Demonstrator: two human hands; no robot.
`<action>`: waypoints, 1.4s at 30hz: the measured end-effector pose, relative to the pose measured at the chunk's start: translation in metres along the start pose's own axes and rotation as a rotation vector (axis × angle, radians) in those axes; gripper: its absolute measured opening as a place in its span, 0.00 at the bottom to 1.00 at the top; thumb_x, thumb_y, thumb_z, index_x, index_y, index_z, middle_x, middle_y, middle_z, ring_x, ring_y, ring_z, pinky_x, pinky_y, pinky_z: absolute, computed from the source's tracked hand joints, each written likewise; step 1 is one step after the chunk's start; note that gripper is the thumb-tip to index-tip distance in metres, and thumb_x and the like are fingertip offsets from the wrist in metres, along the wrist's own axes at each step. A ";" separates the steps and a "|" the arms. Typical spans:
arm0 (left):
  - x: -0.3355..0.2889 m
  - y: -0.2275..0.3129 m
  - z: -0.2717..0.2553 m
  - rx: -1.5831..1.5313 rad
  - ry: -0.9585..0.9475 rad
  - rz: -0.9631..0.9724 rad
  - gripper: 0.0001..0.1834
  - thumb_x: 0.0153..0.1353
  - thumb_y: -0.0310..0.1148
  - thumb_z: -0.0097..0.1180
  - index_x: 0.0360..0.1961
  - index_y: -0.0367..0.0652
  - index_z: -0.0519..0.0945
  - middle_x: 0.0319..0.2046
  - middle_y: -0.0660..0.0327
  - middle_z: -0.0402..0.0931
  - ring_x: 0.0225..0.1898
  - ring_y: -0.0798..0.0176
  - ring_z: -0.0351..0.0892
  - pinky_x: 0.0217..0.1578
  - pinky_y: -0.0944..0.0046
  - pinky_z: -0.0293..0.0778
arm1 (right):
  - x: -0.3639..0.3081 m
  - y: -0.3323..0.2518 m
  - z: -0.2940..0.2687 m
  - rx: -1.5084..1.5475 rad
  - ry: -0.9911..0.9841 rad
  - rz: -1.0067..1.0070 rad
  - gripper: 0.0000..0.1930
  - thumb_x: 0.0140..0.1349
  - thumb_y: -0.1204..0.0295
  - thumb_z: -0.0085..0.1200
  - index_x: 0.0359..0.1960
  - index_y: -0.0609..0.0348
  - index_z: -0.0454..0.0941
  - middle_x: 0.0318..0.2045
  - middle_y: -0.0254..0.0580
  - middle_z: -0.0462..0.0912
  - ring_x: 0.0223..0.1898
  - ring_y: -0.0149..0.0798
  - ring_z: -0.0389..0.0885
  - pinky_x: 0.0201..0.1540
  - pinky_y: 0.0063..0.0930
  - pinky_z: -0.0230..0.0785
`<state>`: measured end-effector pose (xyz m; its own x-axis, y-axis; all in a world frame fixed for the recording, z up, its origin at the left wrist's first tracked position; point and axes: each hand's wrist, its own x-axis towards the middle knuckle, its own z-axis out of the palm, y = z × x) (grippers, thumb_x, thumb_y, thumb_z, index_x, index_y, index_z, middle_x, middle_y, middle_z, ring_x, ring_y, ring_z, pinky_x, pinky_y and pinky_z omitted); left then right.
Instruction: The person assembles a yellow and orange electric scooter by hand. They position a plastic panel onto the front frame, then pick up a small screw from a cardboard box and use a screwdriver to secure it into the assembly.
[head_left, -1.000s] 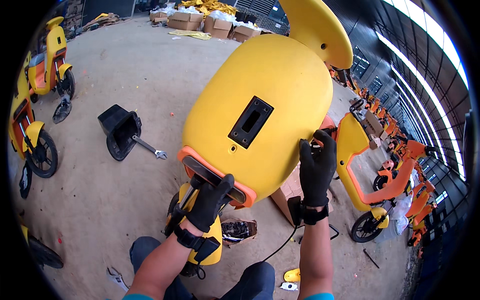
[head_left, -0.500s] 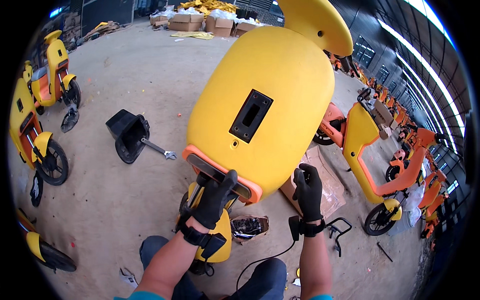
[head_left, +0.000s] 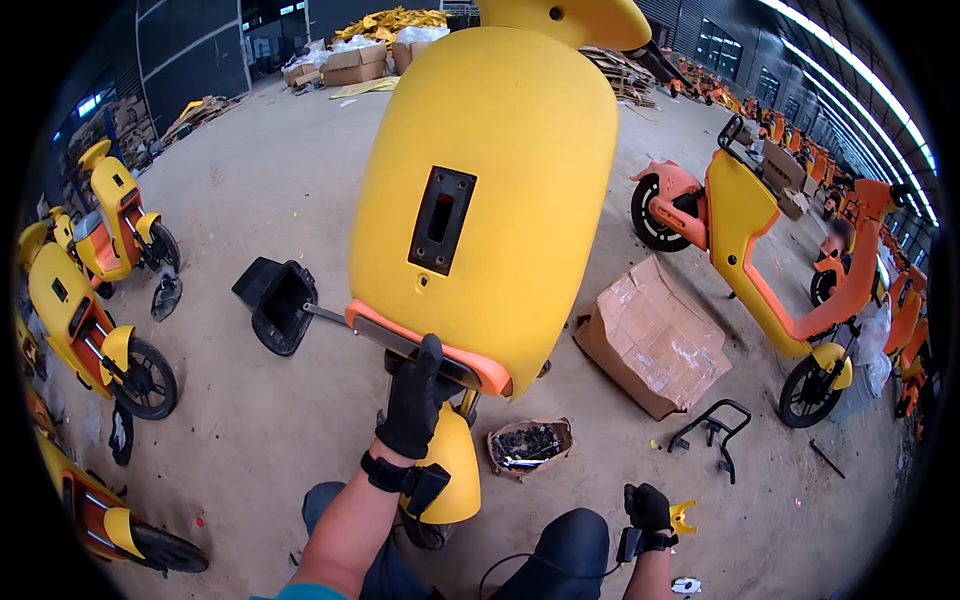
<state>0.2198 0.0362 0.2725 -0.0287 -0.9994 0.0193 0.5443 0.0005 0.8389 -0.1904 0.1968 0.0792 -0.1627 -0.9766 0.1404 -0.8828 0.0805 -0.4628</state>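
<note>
- Our left hand [head_left: 418, 398], in a black glove, is clenched over the orange lower edge [head_left: 430, 350] of the big yellow body panel [head_left: 490, 190], fingers wrapped up onto the grey strip there.
- The panel rises up and away from that grip, tilted back, with a black rectangular recess [head_left: 441, 220] in its face above our fingers.
- Straight below the grip sits a yellow front mudguard [head_left: 450, 470] of the scooter we are crouched over.
- Our right hand [head_left: 650, 507] is well apart from the panel, low by our knee, closed around a small yellow part [head_left: 682, 517]; what that part is, we cannot tell.
- With one hand carrying the panel, we judge it wise to keep the wrist under the edge rather than pinching it, so the weight rests in the palm.
- We would steady the far side with the other hand before shifting the panel, since a tall shell held at one corner is likely to twist.
- To the right of the grip lie a torn bag of small dark parts [head_left: 528, 445], a cardboard box [head_left: 652, 338] and a black metal bracket [head_left: 712, 432]; to its left, a black bin-shaped part [head_left: 275, 305] on the concrete floor [head_left: 250, 430].
</note>
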 end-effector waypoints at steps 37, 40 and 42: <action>0.016 0.041 0.001 0.278 -0.149 -0.268 0.44 0.67 0.61 0.30 0.70 0.33 0.46 0.69 0.40 0.48 0.69 0.39 0.52 0.68 0.44 0.51 | -0.193 0.153 0.127 -0.154 -0.508 0.922 0.13 0.58 0.71 0.43 0.43 0.63 0.71 0.36 0.64 0.81 0.41 0.62 0.80 0.43 0.52 0.72; 0.006 0.039 -0.004 0.095 -0.339 -0.372 0.45 0.67 0.61 0.31 0.69 0.32 0.48 0.68 0.40 0.52 0.67 0.40 0.57 0.67 0.45 0.55 | -0.188 0.145 0.122 -0.171 -0.532 0.922 0.13 0.58 0.71 0.43 0.43 0.63 0.72 0.36 0.65 0.81 0.42 0.62 0.80 0.44 0.52 0.72; -0.012 0.032 0.014 0.101 -0.218 -0.366 0.45 0.67 0.62 0.32 0.69 0.31 0.51 0.66 0.39 0.57 0.65 0.42 0.63 0.65 0.46 0.60 | -0.188 0.146 0.123 -0.162 -0.529 0.925 0.13 0.57 0.71 0.43 0.43 0.63 0.72 0.37 0.65 0.81 0.42 0.62 0.80 0.45 0.52 0.72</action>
<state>0.2257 0.0484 0.3071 -0.3869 -0.9036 -0.1839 0.3806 -0.3381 0.8607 -0.2349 0.3673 -0.1228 -0.6202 -0.4819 -0.6190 -0.5691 0.8195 -0.0677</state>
